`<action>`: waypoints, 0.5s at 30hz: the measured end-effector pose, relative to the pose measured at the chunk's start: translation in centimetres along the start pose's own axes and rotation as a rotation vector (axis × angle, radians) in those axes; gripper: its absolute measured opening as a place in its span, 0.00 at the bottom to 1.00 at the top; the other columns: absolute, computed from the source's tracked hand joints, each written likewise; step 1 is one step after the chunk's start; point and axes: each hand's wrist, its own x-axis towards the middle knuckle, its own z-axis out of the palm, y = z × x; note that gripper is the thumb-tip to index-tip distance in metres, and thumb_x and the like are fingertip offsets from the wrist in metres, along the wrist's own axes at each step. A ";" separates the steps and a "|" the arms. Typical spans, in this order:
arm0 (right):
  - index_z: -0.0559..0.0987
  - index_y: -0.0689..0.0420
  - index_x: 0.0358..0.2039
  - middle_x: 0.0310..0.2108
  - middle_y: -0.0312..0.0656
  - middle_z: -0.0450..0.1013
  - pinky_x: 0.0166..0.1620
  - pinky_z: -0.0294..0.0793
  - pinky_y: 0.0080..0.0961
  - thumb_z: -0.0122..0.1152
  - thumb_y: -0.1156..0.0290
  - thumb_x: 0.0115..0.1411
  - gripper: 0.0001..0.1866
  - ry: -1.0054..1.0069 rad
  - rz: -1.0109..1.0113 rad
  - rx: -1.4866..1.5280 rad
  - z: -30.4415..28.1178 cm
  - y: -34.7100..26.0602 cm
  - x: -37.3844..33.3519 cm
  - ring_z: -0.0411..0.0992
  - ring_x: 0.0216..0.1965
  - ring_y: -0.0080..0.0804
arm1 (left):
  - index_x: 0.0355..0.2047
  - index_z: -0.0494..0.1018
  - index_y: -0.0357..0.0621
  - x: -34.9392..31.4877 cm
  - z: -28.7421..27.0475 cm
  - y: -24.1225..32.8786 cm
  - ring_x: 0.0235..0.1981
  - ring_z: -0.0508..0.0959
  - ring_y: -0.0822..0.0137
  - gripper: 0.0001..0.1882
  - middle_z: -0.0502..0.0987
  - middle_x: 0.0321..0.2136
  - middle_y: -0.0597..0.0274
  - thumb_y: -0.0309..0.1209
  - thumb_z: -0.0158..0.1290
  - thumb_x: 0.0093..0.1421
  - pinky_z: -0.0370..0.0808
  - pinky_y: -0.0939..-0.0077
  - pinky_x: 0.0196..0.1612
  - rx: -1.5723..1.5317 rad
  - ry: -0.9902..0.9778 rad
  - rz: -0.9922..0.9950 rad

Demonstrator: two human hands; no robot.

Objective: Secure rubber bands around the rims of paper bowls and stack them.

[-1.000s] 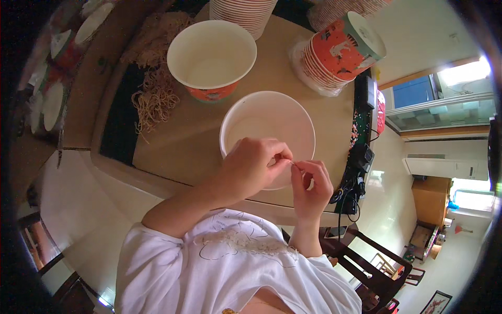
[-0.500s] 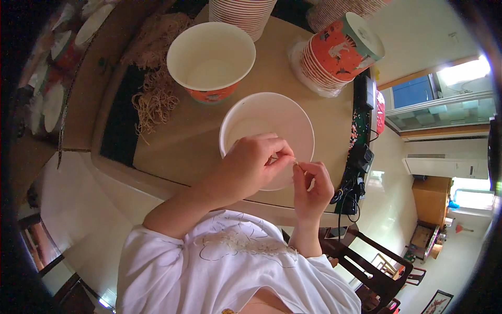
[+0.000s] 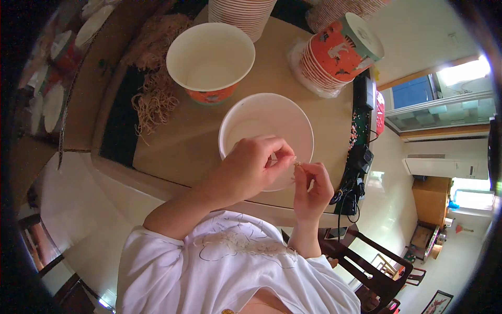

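Over an open, white-lined paper bucket (image 3: pixel 261 112), both hands meet fingertip to fingertip. My left hand (image 3: pixel 256 161) comes across its near rim with thumb and forefinger pinched. Just to the right, my right hand (image 3: pixel 312 189) is pinched the same way. A thin pale string (image 3: pixel 297 164) shows between the two sets of fingertips; most of it is hidden by the fingers. Behind this bucket stands a second paper bucket (image 3: pixel 212 57), upright, with an orange patterned outside. Left of that lies a loose tangle of tan strings (image 3: pixel 155 104) at the table's edge.
A stack of white paper buckets (image 3: pixel 241 18) rises at the back. At right, orange nested buckets (image 3: pixel 340 52) lie tilted in clear plastic. Black adapters and cables (image 3: pixel 361 157) line the table's right edge, with a dark wooden chair (image 3: pixel 366 261) beyond. A cardboard box (image 3: pixel 83 99) stands left.
Both hands stay almost in place. The fingertips have shifted very slightly, and a little more of the pale string shows between them.
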 end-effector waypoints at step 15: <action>0.76 0.61 0.27 0.22 0.35 0.69 0.22 0.59 0.14 0.61 0.84 0.52 0.04 -0.015 -0.012 0.026 -0.3 -0.5 -0.3 0.61 0.18 0.17 | 0.31 0.68 0.41 0.3 1.2 -0.4 0.28 0.77 0.53 0.05 0.74 0.29 0.55 0.28 0.50 0.60 0.73 0.61 0.28 0.281 0.159 0.181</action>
